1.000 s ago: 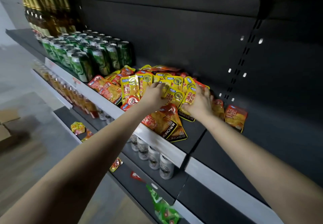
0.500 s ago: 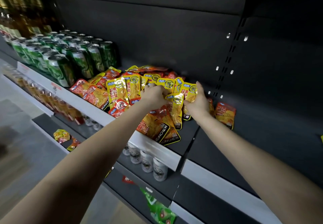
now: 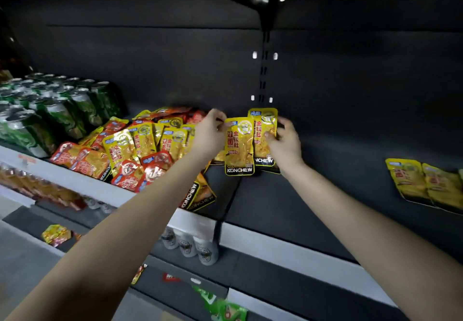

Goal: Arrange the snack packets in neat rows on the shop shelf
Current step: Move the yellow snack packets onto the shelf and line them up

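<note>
A loose heap of yellow and red snack packets [image 3: 140,150] lies on the dark shelf [image 3: 313,195], left of centre. My left hand [image 3: 209,133] pinches the top of a yellow KONCHEW packet [image 3: 239,148], held upright above the shelf. My right hand [image 3: 284,140] grips a second yellow packet [image 3: 264,130] just behind and right of the first. Two more yellow packets [image 3: 426,183] lie flat at the far right of the shelf.
Green drink cans [image 3: 57,105] stand in rows left of the heap. White bottles [image 3: 190,245] sit on the shelf below, with stray packets [image 3: 56,234] lower left. The shelf's white front rail [image 3: 288,248] runs diagonally across.
Both hands lifted out of the heap, each with a yellow packet, and moved right. The view swung right, bringing the two far-right packets into sight.
</note>
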`<action>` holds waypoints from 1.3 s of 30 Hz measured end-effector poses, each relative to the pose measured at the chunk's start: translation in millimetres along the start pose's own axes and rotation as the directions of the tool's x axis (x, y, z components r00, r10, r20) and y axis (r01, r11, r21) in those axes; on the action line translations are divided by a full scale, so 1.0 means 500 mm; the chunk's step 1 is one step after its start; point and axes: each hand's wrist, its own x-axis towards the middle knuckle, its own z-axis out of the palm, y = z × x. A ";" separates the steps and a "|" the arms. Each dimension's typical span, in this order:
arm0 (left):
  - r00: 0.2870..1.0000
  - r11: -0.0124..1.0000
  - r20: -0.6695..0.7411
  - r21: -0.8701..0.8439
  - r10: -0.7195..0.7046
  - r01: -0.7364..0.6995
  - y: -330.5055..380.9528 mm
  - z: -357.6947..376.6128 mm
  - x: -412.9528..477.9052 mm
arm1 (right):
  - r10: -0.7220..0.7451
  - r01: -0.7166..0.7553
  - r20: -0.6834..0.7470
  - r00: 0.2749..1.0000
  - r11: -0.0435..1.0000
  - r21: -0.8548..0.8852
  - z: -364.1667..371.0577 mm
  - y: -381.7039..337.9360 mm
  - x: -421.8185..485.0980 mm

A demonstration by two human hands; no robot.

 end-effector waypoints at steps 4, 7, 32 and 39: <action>0.997 0.995 0.065 -0.099 0.034 -0.028 0.088 0.108 -0.016 | 0.007 -0.005 -0.088 0.996 1.000 0.016 -0.132 0.013 -0.018; 0.990 0.989 0.120 -0.134 0.076 -0.059 0.162 0.187 -0.045 | 0.022 -0.023 -0.169 0.985 1.000 -0.005 -0.246 0.027 -0.036; 0.759 0.923 0.573 -0.373 0.310 -0.095 0.554 0.649 -0.380 | 0.181 -0.351 -0.608 0.773 0.920 -0.173 -0.898 0.130 -0.306; 0.718 0.909 0.634 -0.418 0.287 0.006 0.607 0.756 -0.446 | 0.184 -0.401 -0.687 0.703 0.900 -0.169 -1.015 0.168 -0.334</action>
